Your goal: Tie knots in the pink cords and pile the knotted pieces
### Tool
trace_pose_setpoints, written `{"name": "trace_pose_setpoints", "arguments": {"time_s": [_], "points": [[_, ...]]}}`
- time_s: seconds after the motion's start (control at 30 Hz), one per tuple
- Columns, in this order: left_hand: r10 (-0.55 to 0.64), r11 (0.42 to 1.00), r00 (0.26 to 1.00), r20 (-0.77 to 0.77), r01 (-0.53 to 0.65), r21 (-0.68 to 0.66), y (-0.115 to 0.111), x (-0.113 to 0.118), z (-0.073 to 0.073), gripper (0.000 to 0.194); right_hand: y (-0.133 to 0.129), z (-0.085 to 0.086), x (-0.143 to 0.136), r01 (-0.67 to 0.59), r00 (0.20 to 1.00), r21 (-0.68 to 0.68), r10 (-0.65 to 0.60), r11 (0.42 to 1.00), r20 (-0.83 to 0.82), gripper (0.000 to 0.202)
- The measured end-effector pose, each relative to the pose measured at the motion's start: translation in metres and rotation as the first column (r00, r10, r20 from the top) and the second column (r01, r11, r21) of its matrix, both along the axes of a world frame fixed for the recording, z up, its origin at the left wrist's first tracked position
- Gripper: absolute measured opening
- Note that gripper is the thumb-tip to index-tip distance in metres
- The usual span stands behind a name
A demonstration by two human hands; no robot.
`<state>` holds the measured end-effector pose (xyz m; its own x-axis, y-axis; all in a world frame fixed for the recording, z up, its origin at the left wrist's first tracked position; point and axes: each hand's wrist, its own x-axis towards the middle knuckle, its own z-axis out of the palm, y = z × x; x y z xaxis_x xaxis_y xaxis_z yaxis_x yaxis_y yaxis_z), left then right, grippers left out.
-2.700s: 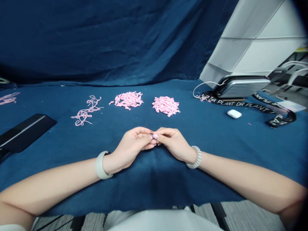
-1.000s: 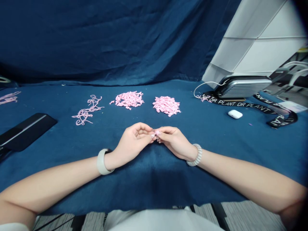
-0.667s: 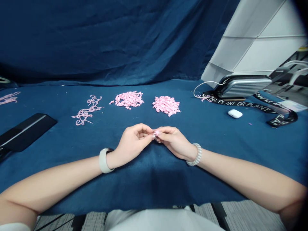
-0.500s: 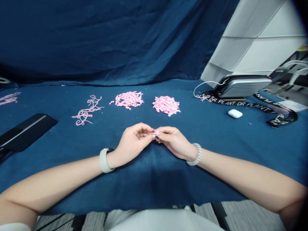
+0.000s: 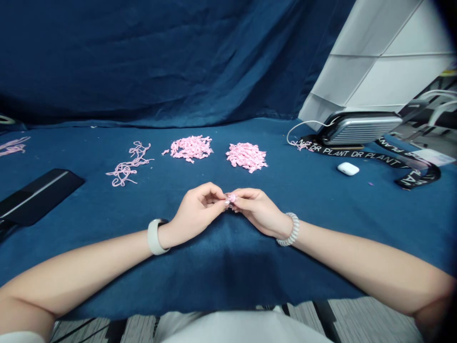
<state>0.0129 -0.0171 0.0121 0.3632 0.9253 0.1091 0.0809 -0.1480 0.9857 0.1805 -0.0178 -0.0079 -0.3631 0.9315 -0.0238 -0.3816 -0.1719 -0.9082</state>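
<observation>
Between my fingertips, above the blue cloth point(image 5: 171, 281), is a small pink knotted piece point(image 5: 232, 198). My left hand point(image 5: 200, 209) pinches it from the left, and my right hand point(image 5: 260, 209) pinches it from the right; the fingertips of both hands nearly meet. Beyond my hands lie two heaps of small pink pieces, a left heap point(image 5: 192, 148) and a right heap point(image 5: 246, 156). Loose pink yarn point(image 5: 124, 171) lies tangled to the left of the heaps.
A black flat object point(image 5: 43, 195) lies at the left, with more pink strands point(image 5: 13, 146) behind it. At the right are a silver ribbed case point(image 5: 364, 128), a black lettered strap point(image 5: 357, 154) and a small white case point(image 5: 348, 168). A blue curtain hangs behind.
The fingertips of my left hand have shifted very slightly left, and the pink piece shows a little more between the fingers. The heaps and yarn have not moved.
</observation>
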Motion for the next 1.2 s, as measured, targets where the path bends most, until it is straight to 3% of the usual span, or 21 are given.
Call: {"name": "trace_pose_setpoints", "arguments": {"time_s": [0.17,0.4,0.6,0.8,0.97,1.2], "points": [[-0.023,0.999,0.996,0.086,0.026,-0.034,-0.0003,0.0008,-0.0014,0.024,-0.0005,0.0018,-0.0008,0.004,1.000,-0.027,-0.005,1.000,-0.015,0.006],[-0.042,0.999,0.999,-0.013,0.043,0.004,0.0003,0.0019,-0.0004,0.019,-0.0003,0.0020,-0.0006,0.026,1.000,-0.039,-0.026,0.999,-0.002,0.007],[-0.046,0.991,0.996,0.081,0.055,-0.120,0.0006,-0.0014,-0.0001,0.023,0.0001,-0.0003,-0.0002,0.007,1.000,-0.031,-0.007,0.999,-0.015,0.011],[-0.092,0.959,0.996,-0.015,0.085,-0.271,0.0034,-0.0035,-0.0013,0.033,0.0010,-0.0031,0.0005,0.067,0.995,-0.011,-0.066,0.998,0.076,0.012],[-0.089,0.950,0.995,-0.046,0.071,-0.304,0.0038,-0.0019,-0.0019,0.035,0.0013,-0.0069,0.0017,0.068,0.990,0.061,-0.075,0.996,0.122,0.012],[-0.075,0.957,0.994,-0.074,0.051,-0.287,0.0029,-0.0010,-0.0029,0.030,0.0011,-0.0050,0.0006,0.094,0.988,0.010,-0.094,0.996,0.119,0.013]]}}
